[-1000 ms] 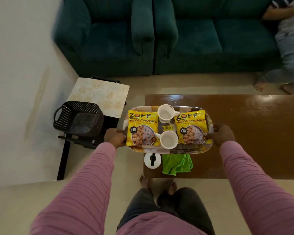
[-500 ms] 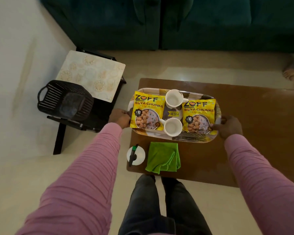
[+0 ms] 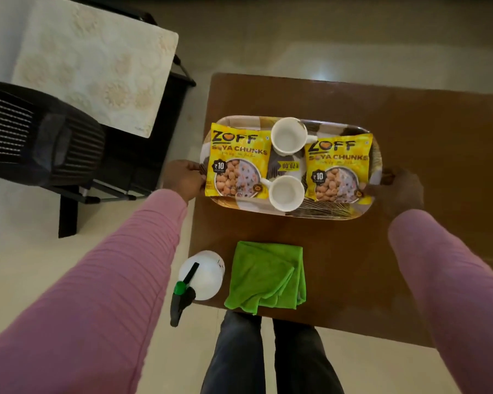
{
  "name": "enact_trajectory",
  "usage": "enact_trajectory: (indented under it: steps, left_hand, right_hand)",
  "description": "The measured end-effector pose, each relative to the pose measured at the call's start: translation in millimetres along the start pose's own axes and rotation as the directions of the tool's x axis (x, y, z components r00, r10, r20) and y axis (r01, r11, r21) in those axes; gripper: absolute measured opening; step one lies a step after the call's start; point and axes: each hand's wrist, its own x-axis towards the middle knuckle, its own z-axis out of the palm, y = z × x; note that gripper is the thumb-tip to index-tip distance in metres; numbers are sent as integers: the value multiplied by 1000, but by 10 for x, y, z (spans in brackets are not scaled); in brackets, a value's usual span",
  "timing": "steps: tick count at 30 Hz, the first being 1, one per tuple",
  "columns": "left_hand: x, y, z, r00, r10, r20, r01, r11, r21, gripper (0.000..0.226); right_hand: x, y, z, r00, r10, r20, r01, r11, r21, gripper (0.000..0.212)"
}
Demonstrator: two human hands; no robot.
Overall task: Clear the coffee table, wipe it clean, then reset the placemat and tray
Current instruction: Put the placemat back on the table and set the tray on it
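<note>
1. Two grips hold the tray (image 3: pixel 319 215): left grip (image 3: pixel 182 180) at its left end, right grip (image 3: pixel 399 191) at its right (both curled round the rim).
2. The tray is over the worktop's (image 3: pixel 439 143) left end.

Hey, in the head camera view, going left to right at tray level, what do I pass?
Black basket → left hand gripping the tray → left snack packet → right snack packet → right hand. The far cup and near cup between the packets share a column, so they stay unordered.
</note>
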Motion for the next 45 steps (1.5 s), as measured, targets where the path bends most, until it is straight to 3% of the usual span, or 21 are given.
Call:
enact_trajectory:
  steps: [2, 14, 18, 21, 25, 29, 34, 45]
  left_hand:
    - [99, 0, 75, 1000, -13, -21, 12, 1000, -10, 17]
    - [359, -88, 297, 998, -48, -40, 49, 999, 21, 27]
    - [246, 24, 301, 998, -15, -63, 21, 996, 88, 9]
    - [-55, 151, 282, 985, 97, -142, -58, 965, 255, 36]
    - [-620, 138, 248, 949, 304, -90, -234, 863, 448, 37]
    - [-1295, 91, 190, 912, 411, 10, -350, 764, 542, 55]
    - [-1868, -10, 47, 868, 485, 110, -420, 596, 684, 52]
    - [-2146, -368, -961, 825, 560, 82, -436, 536, 723, 55]
  right_hand:
    - [89, 44, 94, 1000, -10, -10, 10, 1000, -8, 49]
    - [274, 157, 241, 998, -1, -64, -1, 1000, -29, 51]
    - [190, 159, 273, 989, 25, -143, -31, 999, -40, 52]
    - [-40, 56, 235, 965, 103, -242, -137, 982, -127, 69]
    - [-590, -134, 127, 971, -24, -239, -28, 978, -209, 67]
    - [-1141, -292, -1, 975, -134, -176, 78, 953, -294, 64]
    - [-1659, -387, -79, 975, -200, -102, 154, 927, -341, 65]
    - [-2537, -897, 402, 942, -336, -22, 292, 848, -442, 68]
